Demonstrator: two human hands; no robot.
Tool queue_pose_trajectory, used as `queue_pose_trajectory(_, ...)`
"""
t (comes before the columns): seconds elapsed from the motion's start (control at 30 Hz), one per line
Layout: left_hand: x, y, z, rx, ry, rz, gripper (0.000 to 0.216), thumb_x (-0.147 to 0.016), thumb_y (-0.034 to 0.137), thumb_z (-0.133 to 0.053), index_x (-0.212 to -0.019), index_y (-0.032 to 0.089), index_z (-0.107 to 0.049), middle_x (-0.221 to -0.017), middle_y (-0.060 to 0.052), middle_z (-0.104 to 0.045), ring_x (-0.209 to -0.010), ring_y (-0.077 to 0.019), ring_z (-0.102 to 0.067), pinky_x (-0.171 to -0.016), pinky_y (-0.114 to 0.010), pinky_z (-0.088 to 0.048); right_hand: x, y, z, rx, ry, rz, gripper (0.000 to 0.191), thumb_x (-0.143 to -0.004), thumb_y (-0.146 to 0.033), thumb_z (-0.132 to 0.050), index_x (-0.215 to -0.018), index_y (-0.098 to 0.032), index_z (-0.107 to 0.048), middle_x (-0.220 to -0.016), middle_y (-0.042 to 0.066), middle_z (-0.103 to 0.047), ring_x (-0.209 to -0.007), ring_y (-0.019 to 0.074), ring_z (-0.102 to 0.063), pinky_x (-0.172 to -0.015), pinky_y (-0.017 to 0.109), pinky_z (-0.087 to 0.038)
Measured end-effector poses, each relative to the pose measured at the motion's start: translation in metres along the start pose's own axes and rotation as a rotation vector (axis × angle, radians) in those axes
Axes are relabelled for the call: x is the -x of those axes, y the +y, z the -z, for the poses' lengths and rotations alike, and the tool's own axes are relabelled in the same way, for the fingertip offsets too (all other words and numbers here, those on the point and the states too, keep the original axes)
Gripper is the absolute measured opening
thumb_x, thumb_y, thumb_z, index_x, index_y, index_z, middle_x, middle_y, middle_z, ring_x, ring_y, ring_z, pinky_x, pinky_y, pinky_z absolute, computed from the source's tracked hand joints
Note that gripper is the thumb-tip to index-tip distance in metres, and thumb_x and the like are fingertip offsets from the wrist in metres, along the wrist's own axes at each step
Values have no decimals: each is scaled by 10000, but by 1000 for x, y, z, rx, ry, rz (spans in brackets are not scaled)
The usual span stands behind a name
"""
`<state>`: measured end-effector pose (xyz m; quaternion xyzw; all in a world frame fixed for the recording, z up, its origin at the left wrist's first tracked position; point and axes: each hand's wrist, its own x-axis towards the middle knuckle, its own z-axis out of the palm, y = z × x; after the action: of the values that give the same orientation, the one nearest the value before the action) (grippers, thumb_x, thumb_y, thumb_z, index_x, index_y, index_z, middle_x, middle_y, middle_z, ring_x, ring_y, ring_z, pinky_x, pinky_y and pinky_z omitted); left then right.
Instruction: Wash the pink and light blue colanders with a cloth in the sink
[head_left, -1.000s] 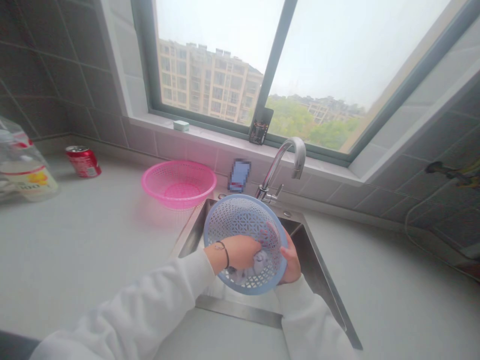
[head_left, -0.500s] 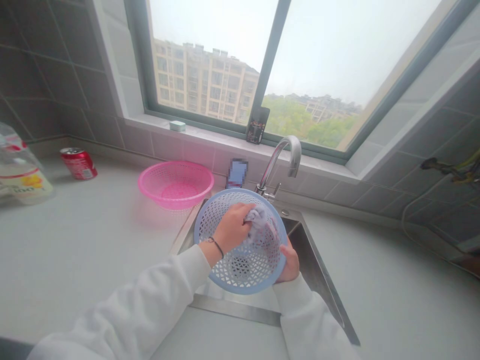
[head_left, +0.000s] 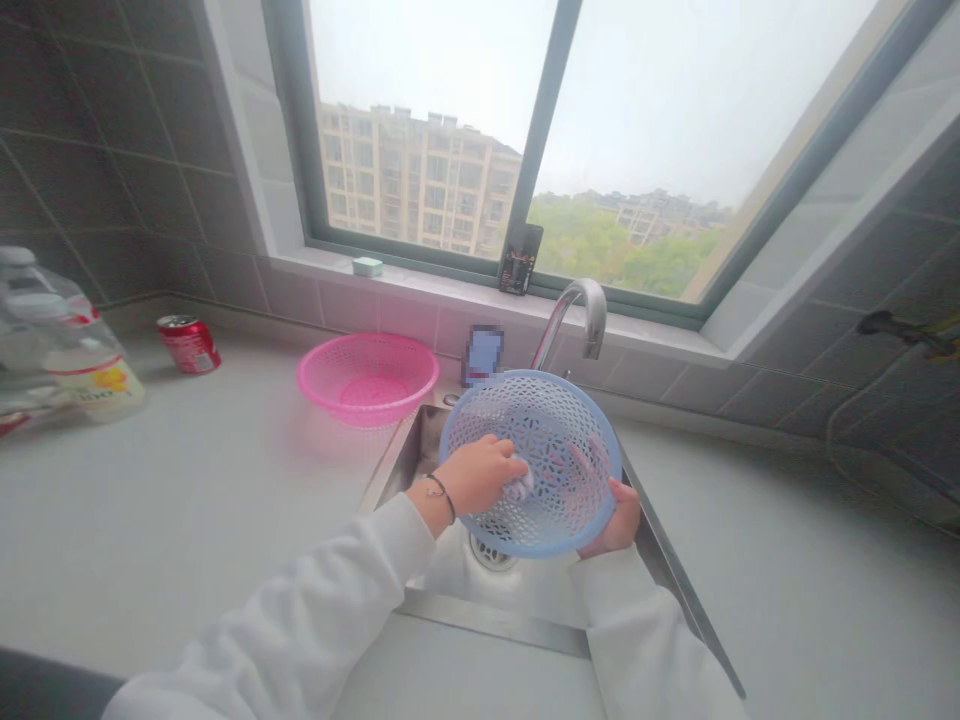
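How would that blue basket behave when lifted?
The blue basket is probably light: its wall is full of holes. It seems fairly stiff, its rim looking evenly round though the right hand grips one side. That smooth-looking rim might be slippery if wet.

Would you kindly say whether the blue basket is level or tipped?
Tipped: the right hand holds the blue basket slanted, its inside facing the camera.

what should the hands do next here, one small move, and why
Probably slide the left hand, with its bunched cloth, rightward across the blue basket's inside: the cloth is toward the interior's left, while the right hand holds the tilted basket at its right rim, above the sink.
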<state>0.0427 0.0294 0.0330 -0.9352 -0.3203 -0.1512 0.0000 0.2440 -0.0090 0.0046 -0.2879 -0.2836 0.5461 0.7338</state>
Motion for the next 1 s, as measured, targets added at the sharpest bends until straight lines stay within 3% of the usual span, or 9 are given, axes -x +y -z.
queue_pose_trajectory(0.1,-5,18,-8,175,10,-121,341,-824,96,-595,-1117,235,-701,-952,-64,-632,-900,-225,-589,-859,-340,-486,0,2,-2,19,-24,31,525,-745,-446,-581,-1238,-292,-675,-1251,52,-701,-1131,343,-649,-988,574,-504)
queue_pose_trajectory(0.17,-9,27,-13,297,134,-84,425,-798,78,-603,-1192,218,-677,-1017,-71,-643,-961,-231,-598,-905,-346,-487,3,7,-6,58,-97,19,513,-697,-408,-636,-1185,-262,-702,-1233,68,-712,-1182,361,-626,-1021,561,-492)
queue_pose_trajectory(0.33,-12,14,-14,489,544,200,536,-741,23,-580,-1232,215,-674,-1077,-73,-653,-1050,-235,-590,-999,-378,-477,15,17,-16,85,-247,-43,507,-660,-342,-702,-1157,-241,-707,-1225,84,-717,-1258,373,-583,-1066,568,-465)
queue_pose_trajectory(0.4,-8,1,-11,505,640,307,570,-729,4,-560,-1253,204,-665,-1096,-71,-652,-1076,-231,-586,-1025,-386,-469,17,16,-18,74,-268,-46,524,-679,-365,-695,-1187,-238,-696,-1245,90,-708,-1263,375,-580,-1071,577,-460)
queue_pose_trajectory(0.53,5,-13,-10,440,541,301,565,-724,-3,-576,-1248,183,-675,-1090,-87,-665,-1068,-246,-597,-1007,-404,-473,13,8,-14,43,-223,-13,527,-737,-395,-640,-1245,-256,-667,-1308,74,-678,-1249,358,-594,-1080,580,-454)
queue_pose_trajectory(0.67,8,4,-19,409,236,59,531,-740,19,-605,-1222,220,-699,-1042,-72,-688,-979,-222,-634,-931,-354,-502,7,4,-13,4,-146,33,538,-727,-393,-613,-1247,-266,-662,-1259,64,-706,-1196,346,-630,-1047,563,-489)
queue_pose_trajectory(0.73,5,15,-19,438,195,-17,506,-737,23,-608,-1188,227,-716,-1009,-59,-704,-957,-212,-641,-914,-333,-507,9,6,-17,14,-168,-21,543,-680,-366,-641,-1208,-250,-684,-1209,76,-728,-1185,359,-634,-1030,553,-504)
queue_pose_trajectory(0.83,3,22,-8,486,276,-2,486,-734,8,-591,-1157,211,-719,-1064,-66,-719,-1018,-215,-640,-968,-354,-495,13,9,-24,16,-191,-101,546,-649,-347,-650,-1181,-233,-696,-1164,82,-743,-1194,371,-627,-1015,558,-512)
queue_pose_trajectory(1.0,29,-2,24,593,562,320,607,-702,-10,-564,-1258,217,-650,-1227,-68,-711,-1129,-222,-641,-1037,-401,-490,9,8,-17,-90,-109,-131,534,-714,-420,-609,-1217,-253,-671,-1221,79,-718,-1143,361,-649,-987,587,-512)
